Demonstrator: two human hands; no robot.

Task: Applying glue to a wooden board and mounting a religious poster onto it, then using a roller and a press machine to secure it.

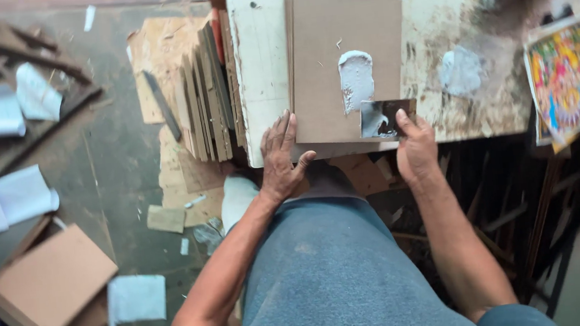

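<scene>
Brown board (334,33) with white paste, left hand (281,162) flat on its near corner, right hand (415,148) gripping scraper (385,118)

Setting: small craft/framing workshop, not a home. Evidence: worn white table (262,81) smeared w/ dried paste & stains; brown boards stacked on it (343,53), more stood on edge beside it (203,93). Colourful prints (566,76) at table's right. Concrete floor (109,172) littered w/ offcuts, paper scraps, wood strips (8,55); another board stack (49,289) lower left.
</scene>
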